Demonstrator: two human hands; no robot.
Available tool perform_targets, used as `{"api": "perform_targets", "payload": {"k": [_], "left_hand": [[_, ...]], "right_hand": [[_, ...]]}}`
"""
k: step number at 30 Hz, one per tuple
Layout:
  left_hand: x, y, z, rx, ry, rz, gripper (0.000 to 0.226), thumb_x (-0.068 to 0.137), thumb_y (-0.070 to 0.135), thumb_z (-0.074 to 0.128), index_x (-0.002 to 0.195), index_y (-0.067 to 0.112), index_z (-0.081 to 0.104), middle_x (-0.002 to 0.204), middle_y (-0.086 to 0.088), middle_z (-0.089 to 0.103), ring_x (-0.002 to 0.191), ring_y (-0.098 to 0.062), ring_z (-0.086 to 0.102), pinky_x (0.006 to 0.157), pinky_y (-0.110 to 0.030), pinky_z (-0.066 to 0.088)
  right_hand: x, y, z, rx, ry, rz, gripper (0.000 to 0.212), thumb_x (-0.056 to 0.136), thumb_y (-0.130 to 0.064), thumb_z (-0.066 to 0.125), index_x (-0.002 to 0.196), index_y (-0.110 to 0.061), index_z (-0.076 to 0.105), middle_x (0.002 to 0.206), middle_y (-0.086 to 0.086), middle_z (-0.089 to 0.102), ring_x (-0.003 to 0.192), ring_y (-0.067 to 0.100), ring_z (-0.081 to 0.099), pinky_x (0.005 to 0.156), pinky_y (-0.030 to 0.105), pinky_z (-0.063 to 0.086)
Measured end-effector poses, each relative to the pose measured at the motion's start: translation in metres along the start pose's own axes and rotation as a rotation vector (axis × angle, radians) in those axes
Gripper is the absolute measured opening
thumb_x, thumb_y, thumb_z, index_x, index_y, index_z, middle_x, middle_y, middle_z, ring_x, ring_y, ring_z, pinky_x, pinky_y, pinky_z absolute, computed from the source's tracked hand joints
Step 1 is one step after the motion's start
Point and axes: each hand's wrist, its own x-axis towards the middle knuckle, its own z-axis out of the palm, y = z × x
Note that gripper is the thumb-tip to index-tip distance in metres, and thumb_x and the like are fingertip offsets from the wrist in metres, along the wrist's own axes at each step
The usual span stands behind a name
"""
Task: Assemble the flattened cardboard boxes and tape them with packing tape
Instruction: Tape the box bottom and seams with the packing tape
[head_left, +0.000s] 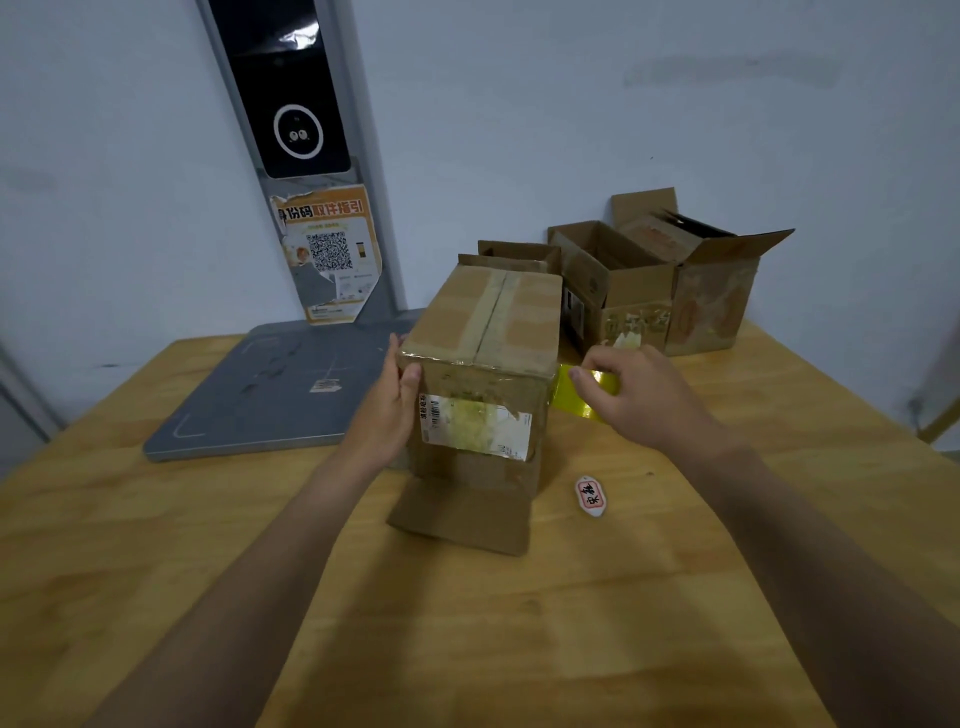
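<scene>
A brown cardboard box (483, 358) stands in the middle of the wooden table, its top flaps closed along a taped centre seam. One bottom flap lies flat toward me, and a white label is stuck on the near face. My left hand (389, 410) holds the box's upper left corner, thumb on the near face and fingers along the left side. My right hand (639, 400) grips a roll of yellowish packing tape (584, 397) just right of the box. A stretch of tape runs from the roll to the box's right edge.
Two open cardboard boxes (618, 291) (711, 291) stand at the back right near the wall. A grey scale platform (270, 395) with an upright screen post (296, 130) occupies the back left. A small white and red tag (591, 496) lies on the table (571, 597) right of the flap.
</scene>
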Motion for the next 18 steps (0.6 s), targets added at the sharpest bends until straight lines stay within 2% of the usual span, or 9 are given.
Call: {"api": "perform_targets", "payload": {"k": [3,5,7,9,11,13,15,17,18], "left_hand": [[-0.002,0.009,0.008,0.077,0.006,-0.008,0.086,0.103,0.059,0.028,0.161,0.016,-0.018,0.172,0.002,0.009,0.153,-0.025,0.027,0.114,-0.035,0.029],[-0.002,0.013,0.006,0.176,0.022,-0.030,0.090,0.103,0.060,0.032,0.161,0.013,-0.020,0.173,-0.003,-0.002,0.157,-0.027,0.016,0.122,-0.045,0.025],[-0.003,0.018,0.002,0.277,0.056,-0.043,0.092,0.103,0.061,0.034,0.161,0.013,-0.019,0.172,-0.007,-0.013,0.159,-0.026,-0.002,0.127,-0.050,0.015],[-0.007,0.023,-0.001,0.464,0.143,0.087,0.084,0.105,0.057,0.033,0.163,0.018,-0.014,0.171,-0.006,-0.020,0.157,-0.026,-0.017,0.128,-0.050,0.001],[-0.010,0.031,-0.003,0.598,0.149,0.336,0.067,0.108,0.052,0.027,0.165,0.029,0.002,0.173,0.000,-0.007,0.157,-0.022,-0.017,0.126,-0.050,-0.005],[-0.011,0.037,-0.004,0.640,0.026,0.478,0.056,0.108,0.051,0.020,0.162,0.036,0.024,0.170,0.012,0.018,0.159,-0.012,-0.005,0.126,-0.052,-0.006],[-0.011,0.037,-0.009,0.612,-0.039,0.450,0.051,0.110,0.048,0.018,0.156,0.038,0.038,0.164,0.020,0.031,0.157,-0.005,0.008,0.127,-0.052,-0.005],[-0.009,0.032,-0.016,0.576,-0.018,0.412,0.051,0.110,0.047,0.020,0.153,0.037,0.044,0.160,0.022,0.037,0.155,-0.005,0.019,0.127,-0.052,0.000],[-0.009,0.030,-0.018,0.563,-0.004,0.405,0.052,0.108,0.048,0.020,0.152,0.037,0.046,0.158,0.023,0.040,0.153,-0.005,0.023,0.127,-0.051,0.003]], "right_hand": [[0.001,-0.003,0.001,-0.071,0.029,-0.030,0.040,0.101,-0.044,0.051,0.073,-0.016,0.058,0.058,0.002,0.054,0.055,0.017,0.050,0.060,0.042,0.048],[0.002,-0.006,-0.001,-0.096,0.034,-0.041,0.040,0.101,-0.042,0.053,0.073,-0.015,0.058,0.056,0.003,0.052,0.052,0.015,0.048,0.057,0.040,0.045],[0.001,-0.010,-0.003,-0.085,0.020,-0.042,0.039,0.101,-0.043,0.053,0.072,-0.017,0.058,0.057,0.003,0.053,0.052,0.015,0.049,0.054,0.037,0.039],[-0.001,-0.021,0.001,-0.067,0.005,-0.043,0.038,0.101,-0.047,0.051,0.073,-0.023,0.056,0.060,0.000,0.055,0.057,0.017,0.052,0.052,0.035,0.034],[-0.003,-0.042,0.014,-0.095,-0.017,-0.045,0.042,0.099,-0.057,0.043,0.076,-0.024,0.056,0.064,-0.001,0.056,0.064,0.021,0.053,0.054,0.037,0.036],[-0.002,-0.065,0.028,-0.085,-0.034,-0.059,0.046,0.095,-0.065,0.036,0.076,-0.027,0.054,0.064,-0.005,0.056,0.065,0.018,0.054,0.053,0.036,0.038],[0.000,-0.074,0.033,0.002,-0.050,-0.065,0.043,0.092,-0.067,0.040,0.081,-0.030,0.059,0.067,-0.011,0.059,0.070,0.011,0.060,0.055,0.033,0.041],[-0.001,-0.071,0.031,0.221,-0.134,-0.078,0.026,0.093,-0.057,0.057,0.090,-0.032,0.064,0.068,-0.018,0.062,0.072,0.000,0.062,0.061,0.026,0.046],[-0.003,-0.068,0.030,0.311,-0.173,-0.103,0.017,0.093,-0.049,0.062,0.091,-0.032,0.064,0.065,-0.019,0.062,0.067,-0.002,0.061,0.059,0.020,0.043]]}}
